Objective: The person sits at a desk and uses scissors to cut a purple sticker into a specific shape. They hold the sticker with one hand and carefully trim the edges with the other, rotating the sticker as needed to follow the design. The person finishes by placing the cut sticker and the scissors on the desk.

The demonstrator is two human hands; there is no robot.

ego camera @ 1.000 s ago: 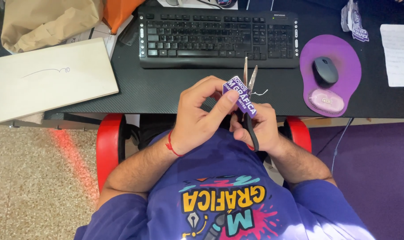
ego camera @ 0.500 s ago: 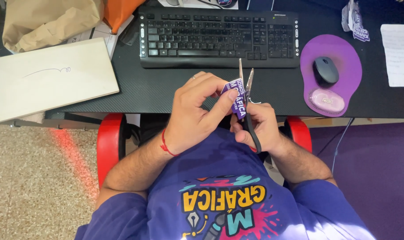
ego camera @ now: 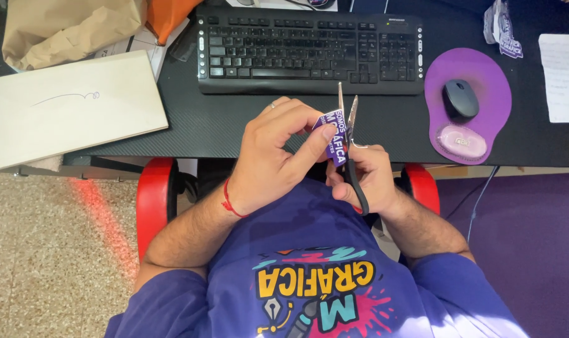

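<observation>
Now, at frame centre, the left hand (ego camera: 269,159) pinches a small purple printed card (ego camera: 333,134) while the right hand (ego camera: 366,178) grips scissors (ego camera: 347,125), blades parted beside its edge; the pinching fingertips sit close, so a slip could nick them.

The left hand (ego camera: 273,159) pinches a small purple printed sticker (ego camera: 333,134) over the black desk (ego camera: 234,125). The right hand (ego camera: 363,178) holds scissors (ego camera: 348,128), blades slightly apart beside the sticker, below the black keyboard (ego camera: 309,53).
</observation>
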